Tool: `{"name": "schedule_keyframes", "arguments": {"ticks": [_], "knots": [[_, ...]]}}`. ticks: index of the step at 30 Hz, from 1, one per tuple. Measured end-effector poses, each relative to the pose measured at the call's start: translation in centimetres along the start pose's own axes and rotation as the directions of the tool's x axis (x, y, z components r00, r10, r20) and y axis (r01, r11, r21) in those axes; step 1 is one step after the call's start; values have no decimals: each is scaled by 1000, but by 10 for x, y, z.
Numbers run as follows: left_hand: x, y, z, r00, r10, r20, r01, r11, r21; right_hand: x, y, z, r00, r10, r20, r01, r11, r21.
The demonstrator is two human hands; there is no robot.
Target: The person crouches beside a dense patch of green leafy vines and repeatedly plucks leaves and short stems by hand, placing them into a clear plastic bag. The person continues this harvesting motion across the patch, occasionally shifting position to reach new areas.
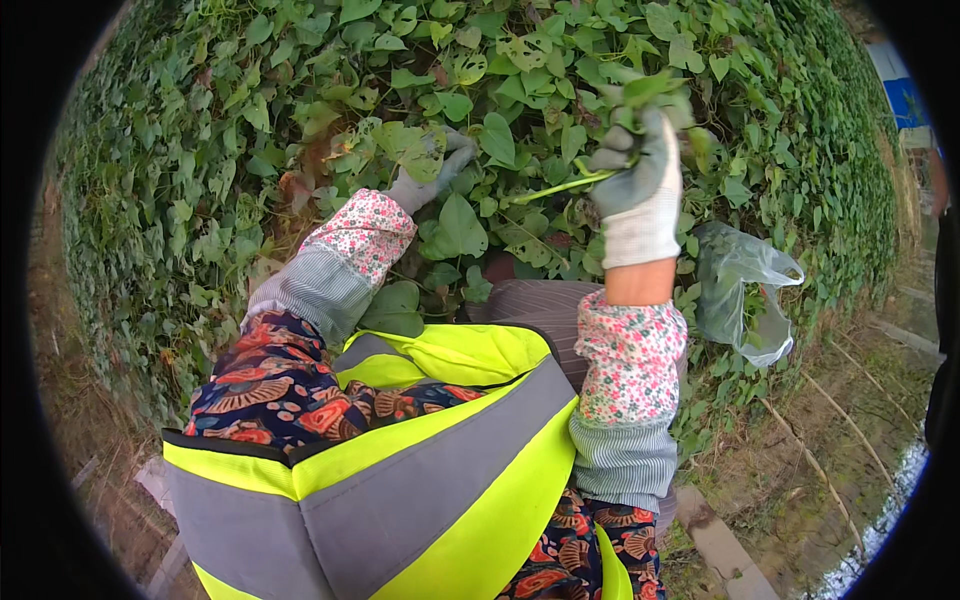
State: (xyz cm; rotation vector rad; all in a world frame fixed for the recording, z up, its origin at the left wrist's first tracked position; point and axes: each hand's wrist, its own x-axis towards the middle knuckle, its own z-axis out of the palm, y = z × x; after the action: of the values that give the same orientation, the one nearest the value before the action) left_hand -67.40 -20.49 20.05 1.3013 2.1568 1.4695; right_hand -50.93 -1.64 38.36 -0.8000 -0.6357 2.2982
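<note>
My right hand [637, 176], in a grey-coated white work glove, is raised over the bed of heart-shaped leafy vines [495, 139]. A small bunch of green leafy shoots [555, 189] is gripped in it, stems pointing left and leaves sticking up past the fingers, somewhat blurred. My left hand [442, 172], gloved in grey, reaches in among the vines to the left. A leaf with holes [414, 150] covers part of that hand, so whether its fingers hold anything is hidden.
A clear plastic bag [746, 292] with its mouth gaping rests on the vines by my right forearm. Thin sticks [814, 465] and a plank-like slab [724, 544] lie on the soil at lower right. Part of a person in dark clothing [946, 277] shows at the right rim.
</note>
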Motion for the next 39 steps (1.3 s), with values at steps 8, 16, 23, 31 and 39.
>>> {"name": "schedule_keyframes", "arguments": {"ticks": [8, 16, 23, 31, 39], "knots": [[24, 22, -19, 980, -201, -5, 172, 852, -494, 42, 107, -41, 858, 458, -232, -500, 847, -181], [46, 69, -7, 989, 86, 123, -59, 977, -205, 65, 112, -36, 937, 342, 75, -342, 940, -3], [68, 32, -13, 777, -370, 509, -99, 727, 680, 66, -8, -29, 958, -123, -260, 126, 992, -7], [124, 7, 50, 745, -258, 615, -34, 906, 421, 39, -66, -47, 947, -289, -144, 293, 956, 8], [221, -93, 78, 716, -231, 659, -450, 569, 688, 31, -83, -63, 955, -265, -134, 274, 960, 53]]}}
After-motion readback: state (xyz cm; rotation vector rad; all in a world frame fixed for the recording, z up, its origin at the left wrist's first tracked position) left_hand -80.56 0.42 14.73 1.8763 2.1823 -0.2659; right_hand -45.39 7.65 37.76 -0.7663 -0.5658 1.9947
